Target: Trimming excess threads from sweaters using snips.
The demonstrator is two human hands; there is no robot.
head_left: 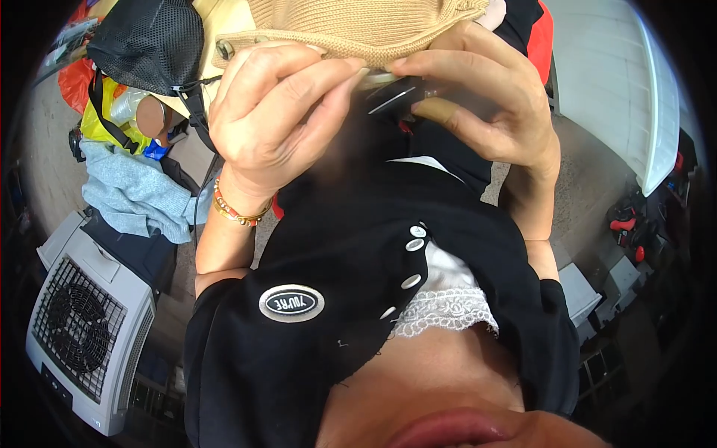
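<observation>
Light-grey fan unit (91, 322) near pale-blue knit garment (136, 193), yellow plastic bag (91, 124), possibly a red-and-black tool (624, 222).

Bright light catches the hands (272, 112); edges curve into blackness.

The wide head view looked steeply down from close above the black shirt (358, 284), facing past it toward the tan knitwear (336, 37).

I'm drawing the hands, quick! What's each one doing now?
Left hand: closed, pinching the edge of the tan knit fabric.
Right hand: at that edge, thumb apart; whether it holds anything cannot be told.
</observation>
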